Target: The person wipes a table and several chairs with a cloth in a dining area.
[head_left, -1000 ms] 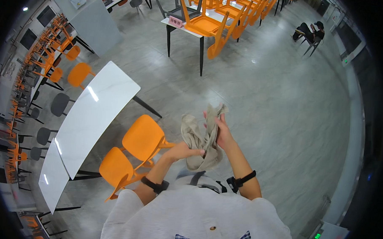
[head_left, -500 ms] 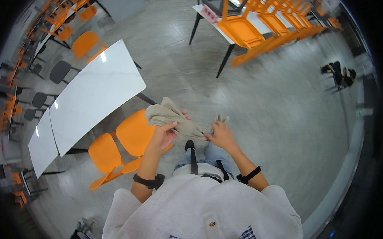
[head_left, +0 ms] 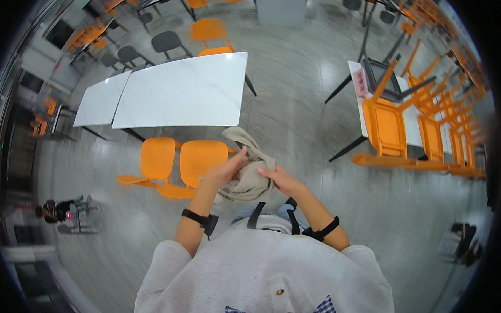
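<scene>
A crumpled beige cloth (head_left: pixel 252 185) hangs bunched between my two hands in front of my waist. My left hand (head_left: pixel 231 168) is closed on its left side, the fingers partly tucked into the folds. On the cloth's right side my right hand (head_left: pixel 281 179) grips it, thumb lying on top and the other fingers hidden beneath. One fold of the cloth rises above my left fingers. Just left of the cloth is an orange chair (head_left: pixel 202 161), with a second orange chair (head_left: pixel 158 157) beside it.
A white marble-patterned table (head_left: pixel 181 93) stands ahead on the left, grey chairs (head_left: pixel 169 43) along its far side. At right, another white table (head_left: pixel 352 77) carries several upturned orange chairs (head_left: pixel 385 127). People sit at the far left (head_left: pixel 58 211) and far right (head_left: pixel 464 244).
My view has swung to the left, so the tables and chairs sit further right. My hands have come closer together and the cloth is more bunched.
</scene>
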Demonstrator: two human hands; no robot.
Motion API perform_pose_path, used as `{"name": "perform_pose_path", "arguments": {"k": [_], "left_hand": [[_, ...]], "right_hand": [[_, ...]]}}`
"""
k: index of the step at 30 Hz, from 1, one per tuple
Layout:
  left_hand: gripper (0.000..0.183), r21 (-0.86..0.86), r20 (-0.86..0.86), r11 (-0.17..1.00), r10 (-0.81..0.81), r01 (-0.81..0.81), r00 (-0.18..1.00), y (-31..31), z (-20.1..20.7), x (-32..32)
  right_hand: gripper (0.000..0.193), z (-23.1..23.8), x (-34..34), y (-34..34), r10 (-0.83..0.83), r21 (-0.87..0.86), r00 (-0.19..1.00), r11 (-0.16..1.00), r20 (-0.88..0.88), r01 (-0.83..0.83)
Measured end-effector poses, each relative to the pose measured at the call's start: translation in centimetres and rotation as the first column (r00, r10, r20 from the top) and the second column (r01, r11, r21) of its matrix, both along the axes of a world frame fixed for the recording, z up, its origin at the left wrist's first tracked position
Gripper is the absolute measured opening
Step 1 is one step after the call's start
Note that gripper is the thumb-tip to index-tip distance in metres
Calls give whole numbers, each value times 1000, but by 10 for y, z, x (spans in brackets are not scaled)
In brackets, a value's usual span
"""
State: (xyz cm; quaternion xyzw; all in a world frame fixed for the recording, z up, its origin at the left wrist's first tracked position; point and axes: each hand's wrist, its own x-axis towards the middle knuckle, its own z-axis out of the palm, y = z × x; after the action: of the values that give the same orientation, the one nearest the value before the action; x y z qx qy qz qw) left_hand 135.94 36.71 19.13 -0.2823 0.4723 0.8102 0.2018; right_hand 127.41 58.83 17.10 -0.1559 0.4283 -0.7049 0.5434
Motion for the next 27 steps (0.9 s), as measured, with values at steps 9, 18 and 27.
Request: {"name": "perform_pose_path", "arguments": {"k": [9,18,27], "left_hand": [[31,-272,255,895,421,-353,871,29,-113,56],[71,-413,313,827,523,-382,793,17,-130,148],[107,-520,-20,778,400,-351,916,-103,-131,158]], "right_hand": [[49,-107,-67,27,495,582,868,718,-42,-381],[38,-182,-71,-6,711,849,684,453,-160,-272],[26,-176,-80,-152,239,347,479,926,-845,151]]}}
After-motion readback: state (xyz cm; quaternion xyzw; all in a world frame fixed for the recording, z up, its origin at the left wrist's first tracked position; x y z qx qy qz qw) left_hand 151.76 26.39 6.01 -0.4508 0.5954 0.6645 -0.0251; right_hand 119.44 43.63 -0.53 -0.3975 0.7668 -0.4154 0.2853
